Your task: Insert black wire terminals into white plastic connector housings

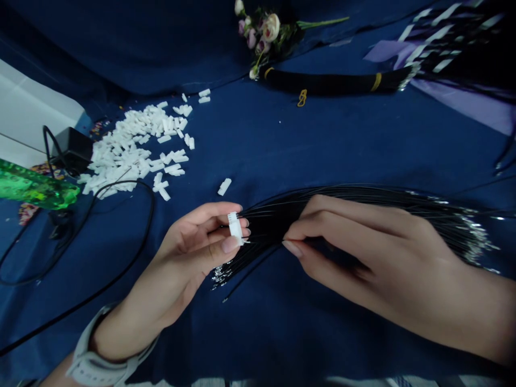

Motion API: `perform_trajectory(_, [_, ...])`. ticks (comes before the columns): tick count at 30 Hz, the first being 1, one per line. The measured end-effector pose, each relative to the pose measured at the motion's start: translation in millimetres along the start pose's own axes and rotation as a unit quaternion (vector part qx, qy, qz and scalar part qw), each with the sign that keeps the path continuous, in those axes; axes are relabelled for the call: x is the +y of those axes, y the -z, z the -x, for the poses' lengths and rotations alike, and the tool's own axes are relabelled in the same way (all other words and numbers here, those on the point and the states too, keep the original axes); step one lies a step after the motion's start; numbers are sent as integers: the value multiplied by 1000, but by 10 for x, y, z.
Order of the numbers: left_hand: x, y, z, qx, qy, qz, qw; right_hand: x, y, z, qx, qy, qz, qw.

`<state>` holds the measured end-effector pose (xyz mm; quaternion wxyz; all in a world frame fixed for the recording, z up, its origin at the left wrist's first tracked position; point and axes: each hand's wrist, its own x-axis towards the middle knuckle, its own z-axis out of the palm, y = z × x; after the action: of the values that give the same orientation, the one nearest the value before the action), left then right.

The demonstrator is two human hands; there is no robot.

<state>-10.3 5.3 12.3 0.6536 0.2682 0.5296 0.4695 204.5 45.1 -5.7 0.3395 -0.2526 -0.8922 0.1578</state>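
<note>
Between the thumb and fingers of my left hand is a small white connector housing, tilted upright. My right hand is closed in a pinch just right of it, thumb and forefinger tips together on what looks like a thin black wire. A thick bundle of black wires with shiny metal ends lies under and behind both hands. Its metal terminals show at the right, and more show below my left fingers. One loose white housing lies just beyond my left hand.
A heap of white housings covers the left of the blue cloth. Near it are a black adapter, a black cable and a green shiny object. At the back lie a banded wire bundle, artificial flowers and a yellow band.
</note>
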Motion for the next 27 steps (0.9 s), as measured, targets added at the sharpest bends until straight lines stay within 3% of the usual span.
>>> perform_trajectory(27, [-6,6,23,-1,1,-4,1000,60,-61,7,11,4,-20,1000])
